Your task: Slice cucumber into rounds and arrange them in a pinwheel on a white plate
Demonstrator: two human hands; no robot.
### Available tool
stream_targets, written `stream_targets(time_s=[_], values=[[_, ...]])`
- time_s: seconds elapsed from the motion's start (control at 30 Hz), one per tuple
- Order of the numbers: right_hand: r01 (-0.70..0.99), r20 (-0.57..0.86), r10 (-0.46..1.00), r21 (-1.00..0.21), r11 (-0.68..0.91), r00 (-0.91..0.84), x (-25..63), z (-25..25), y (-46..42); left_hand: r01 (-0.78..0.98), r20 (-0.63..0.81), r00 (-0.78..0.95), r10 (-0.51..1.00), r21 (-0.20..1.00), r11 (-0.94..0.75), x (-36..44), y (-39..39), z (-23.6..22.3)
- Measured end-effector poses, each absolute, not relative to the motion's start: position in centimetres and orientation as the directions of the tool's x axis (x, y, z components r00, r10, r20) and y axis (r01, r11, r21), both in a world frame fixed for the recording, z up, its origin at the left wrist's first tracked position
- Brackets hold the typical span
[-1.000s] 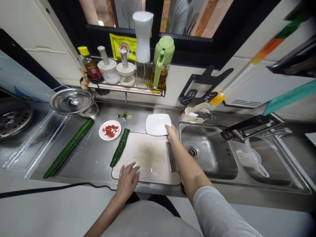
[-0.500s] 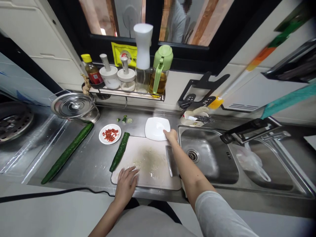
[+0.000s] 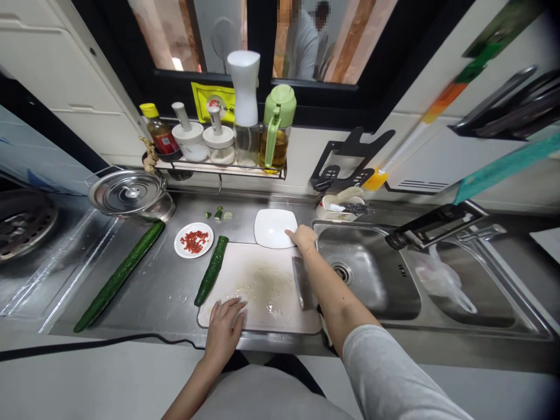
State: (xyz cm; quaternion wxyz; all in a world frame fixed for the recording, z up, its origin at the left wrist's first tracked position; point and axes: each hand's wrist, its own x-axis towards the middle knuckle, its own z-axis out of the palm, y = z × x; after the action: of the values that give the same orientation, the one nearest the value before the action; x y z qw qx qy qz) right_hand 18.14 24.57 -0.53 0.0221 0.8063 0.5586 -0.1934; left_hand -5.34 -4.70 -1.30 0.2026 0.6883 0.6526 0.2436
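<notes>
My right hand [image 3: 301, 235] grips the right rim of a white square plate [image 3: 275, 227], its thumb over the edge; the other fingers are partly hidden. The plate stands behind a pale cutting board [image 3: 249, 262] with a wet, greenish smear. My left hand [image 3: 225, 326] lies with fingers spread on the board's front left part, holding nothing. A shorter cucumber [image 3: 212, 271] lies along the board's left edge. Partly under my right forearm, a cleaver [image 3: 301, 283] rests on the board's right side.
A long cucumber [image 3: 120, 277], a small plate of chopped red pieces [image 3: 193, 240] and cucumber scraps [image 3: 219, 214] lie to the left. Near the wall stands a lidded steel pot [image 3: 131, 192]. The sink [image 3: 367, 268] is at right, below the tap [image 3: 437, 227]. Bottles line a rack [image 3: 223, 168].
The camera view has shifted slightly. Both hands keep nearly the same positions, my right at the plate's rim and my left on the board; the plate shows no clear movement.
</notes>
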Motion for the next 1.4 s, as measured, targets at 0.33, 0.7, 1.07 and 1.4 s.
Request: stream_targets(time_s=[0.33, 0.7, 1.07, 1.4], values=[[0.876, -0.182, 0.945, -0.36, -0.322, 0.273, 21.8, 0.9, 12.3, 0.686, 0.116, 0.012, 0.993, 0.722, -0.093, -5.5, -3.9, -0.8], [0.939, -0.358, 0.919, -0.226, -0.26, 0.168, 26.4, 0.0, 0.6, 0.775, 0.18, -0.112, 0.977, 0.631, -0.027, -7.5, -0.6, -1.0], [0.957, -0.449, 0.892, -0.237, -0.168, 0.046, 26.6, -0.1, 1.9, 0.806, 0.074, -0.517, 0.853, 0.377, 0.456, -6.7, 7.1, -1.2], [0.914, -0.447, 0.889, -0.314, -0.258, 0.098, 26.1, -0.1, 1.2, 0.892, -0.13, -0.366, 0.922, 0.233, 0.387, -9.8, 9.6, -1.5]])
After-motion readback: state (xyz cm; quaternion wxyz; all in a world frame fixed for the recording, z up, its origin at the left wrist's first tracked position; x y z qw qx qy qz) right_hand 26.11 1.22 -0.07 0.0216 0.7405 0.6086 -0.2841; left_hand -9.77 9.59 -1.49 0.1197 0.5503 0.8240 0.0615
